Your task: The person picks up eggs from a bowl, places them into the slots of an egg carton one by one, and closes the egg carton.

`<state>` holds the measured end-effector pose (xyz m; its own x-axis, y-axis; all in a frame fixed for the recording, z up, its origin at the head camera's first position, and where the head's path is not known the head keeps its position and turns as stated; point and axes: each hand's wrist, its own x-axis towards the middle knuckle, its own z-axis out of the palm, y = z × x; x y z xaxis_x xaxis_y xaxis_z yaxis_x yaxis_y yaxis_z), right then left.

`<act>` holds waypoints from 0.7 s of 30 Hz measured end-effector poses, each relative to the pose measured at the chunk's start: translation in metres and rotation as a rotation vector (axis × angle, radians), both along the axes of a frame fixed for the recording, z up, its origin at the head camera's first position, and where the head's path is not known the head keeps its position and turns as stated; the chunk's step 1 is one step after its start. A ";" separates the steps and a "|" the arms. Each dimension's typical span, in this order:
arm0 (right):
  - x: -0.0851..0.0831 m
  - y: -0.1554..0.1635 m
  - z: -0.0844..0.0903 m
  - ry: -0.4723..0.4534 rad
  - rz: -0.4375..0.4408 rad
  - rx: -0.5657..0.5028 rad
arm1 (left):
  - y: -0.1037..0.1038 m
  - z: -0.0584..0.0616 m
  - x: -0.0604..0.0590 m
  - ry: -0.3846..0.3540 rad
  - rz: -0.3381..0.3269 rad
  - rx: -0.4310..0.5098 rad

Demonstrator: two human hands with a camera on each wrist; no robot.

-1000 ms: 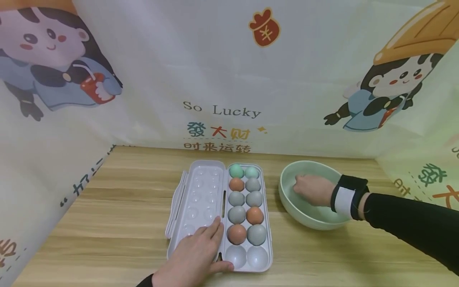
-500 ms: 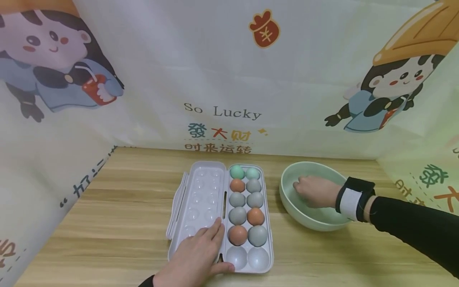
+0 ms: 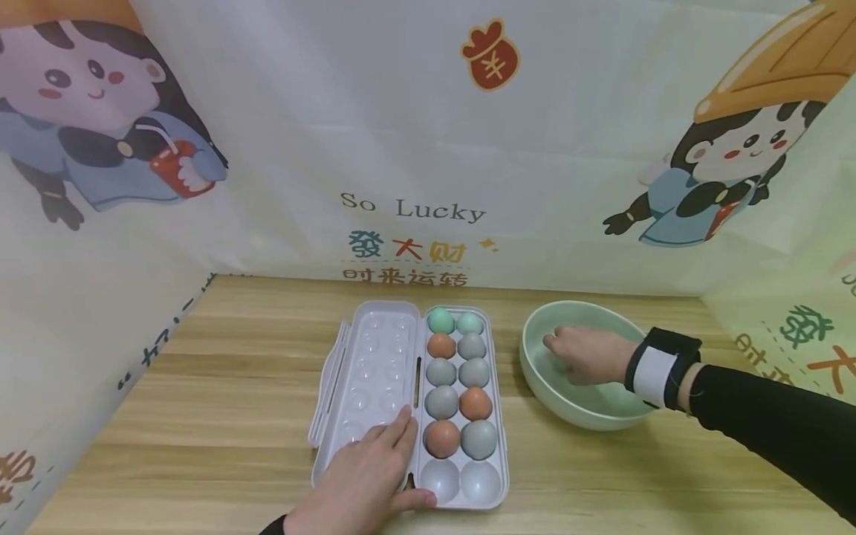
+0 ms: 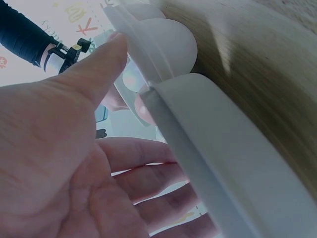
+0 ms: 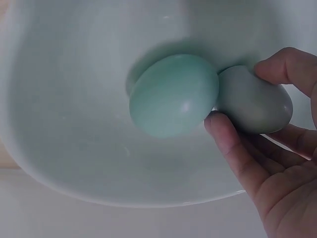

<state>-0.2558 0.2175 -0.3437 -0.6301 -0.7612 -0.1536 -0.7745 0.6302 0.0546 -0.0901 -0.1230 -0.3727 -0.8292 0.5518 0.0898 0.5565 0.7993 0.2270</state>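
Note:
In the head view my left hand (image 3: 364, 472) rests on the near part of a grey egg carton (image 3: 377, 357), fingers extended over the lid and thumb at the near cups. Green, brown and grey eggs (image 3: 441, 402) sit in the tray half; its two nearest cups hold none. My right hand (image 3: 591, 357) reaches into a pale green bowl (image 3: 551, 397). The right wrist view shows its thumb and fingers holding a grey egg (image 5: 252, 101). A light green egg (image 5: 173, 96) lies against that egg in the bowl. The head view hides both eggs.
All of this stands on a wood-grain tabletop (image 3: 200, 401). A printed cloth backdrop (image 3: 568, 148) rises behind it and along both sides. Wood surface shows between the carton and the bowl, and to the carton's left.
My right hand has shifted slightly rightward inside the bowl since a second ago. The left hand and the carton have stayed in place.

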 end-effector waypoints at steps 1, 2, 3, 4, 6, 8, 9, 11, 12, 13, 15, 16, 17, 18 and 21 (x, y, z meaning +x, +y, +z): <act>0.000 0.000 0.000 0.002 0.003 -0.004 | 0.000 0.000 0.000 -0.001 -0.001 -0.002; 0.000 -0.001 0.000 0.004 0.004 -0.005 | 0.000 0.000 0.000 0.000 0.000 -0.003; 0.000 -0.001 0.000 0.003 0.004 -0.009 | 0.000 0.000 0.000 0.001 0.000 -0.004; 0.000 -0.002 0.000 0.003 0.005 -0.012 | 0.000 0.000 0.000 0.007 -0.001 -0.003; 0.000 -0.001 0.000 0.005 0.002 -0.018 | 0.001 0.000 0.000 0.012 -0.004 0.000; -0.001 -0.001 0.000 0.009 0.001 -0.029 | 0.001 0.000 0.000 0.012 -0.005 0.002; -0.002 -0.001 0.000 0.011 0.002 -0.036 | 0.001 0.000 0.000 0.008 -0.005 0.004; -0.002 -0.001 0.000 0.017 0.004 -0.051 | 0.001 0.000 -0.001 -0.005 -0.004 0.002; -0.003 -0.001 0.000 0.015 -0.002 -0.057 | 0.001 0.001 -0.001 -0.010 -0.002 0.002; -0.003 -0.001 0.001 0.015 0.000 -0.068 | 0.001 0.001 -0.001 -0.012 -0.001 0.002; -0.003 -0.002 0.003 0.019 -0.003 -0.083 | 0.001 0.001 -0.001 -0.018 -0.001 0.002; -0.002 -0.002 0.004 0.025 -0.004 -0.095 | 0.001 0.000 -0.001 -0.021 -0.002 0.001; -0.001 -0.002 0.006 0.027 -0.009 -0.105 | 0.001 0.000 -0.001 -0.018 -0.002 0.001; -0.001 -0.003 0.008 0.028 -0.018 -0.116 | 0.000 0.000 -0.001 -0.015 -0.003 0.003; 0.000 -0.004 0.017 0.045 -0.045 -0.152 | 0.000 -0.002 -0.001 -0.007 -0.004 0.002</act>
<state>-0.2561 0.2134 -0.3268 -0.6678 -0.7443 -0.0096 -0.7442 0.6679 -0.0103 -0.0909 -0.1228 -0.3743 -0.8274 0.5551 0.0854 0.5583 0.7964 0.2325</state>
